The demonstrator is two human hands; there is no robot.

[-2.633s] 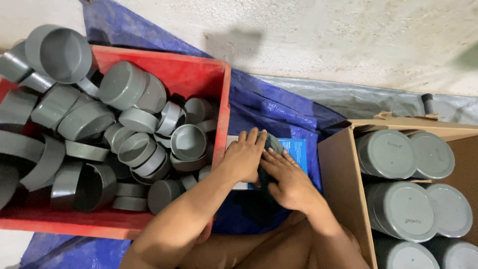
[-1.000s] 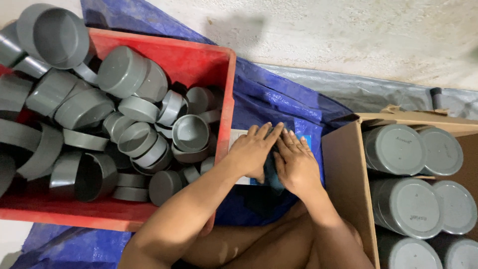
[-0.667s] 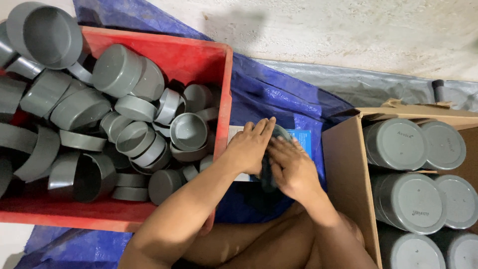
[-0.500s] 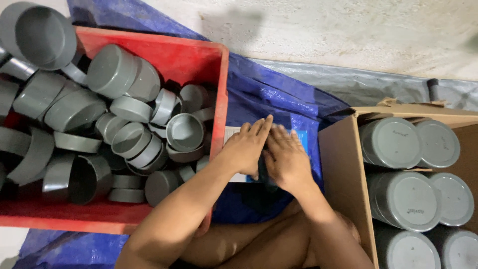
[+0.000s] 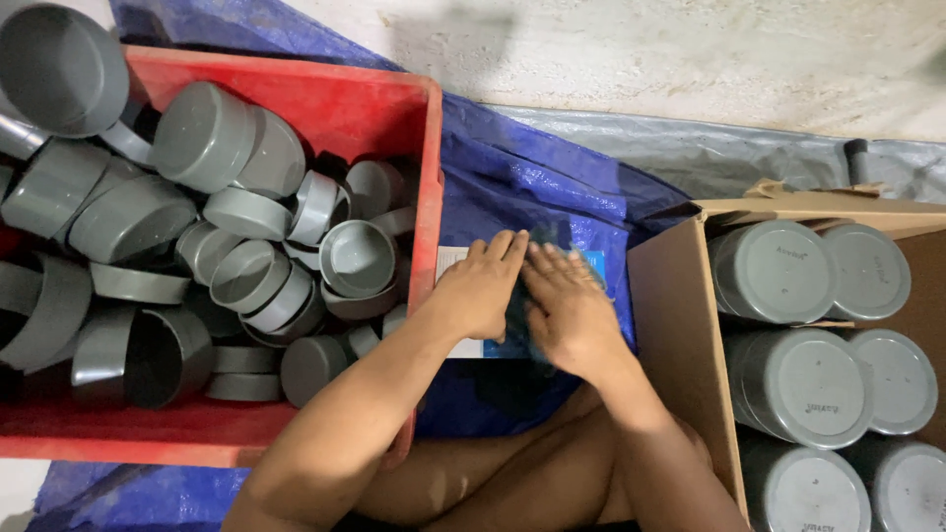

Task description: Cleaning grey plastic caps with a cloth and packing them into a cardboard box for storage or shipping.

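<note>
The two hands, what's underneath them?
Under the left hand and right hand, a dark grey round piece shows between the palms, over a white and blue sheet. Its shape stays covered.

Flat blue-and-white printed sheet [image 5: 592,264], largely covered by the left hand [image 5: 480,289] and right hand [image 5: 569,313]; the dark item pressed between the palms cannot be identified. Red plastic crate [image 5: 340,101] of grey plastic pipe caps [image 5: 357,257], cut off at left. Brown cardboard box [image 5: 678,325], cut off at right and bottom.
</note>
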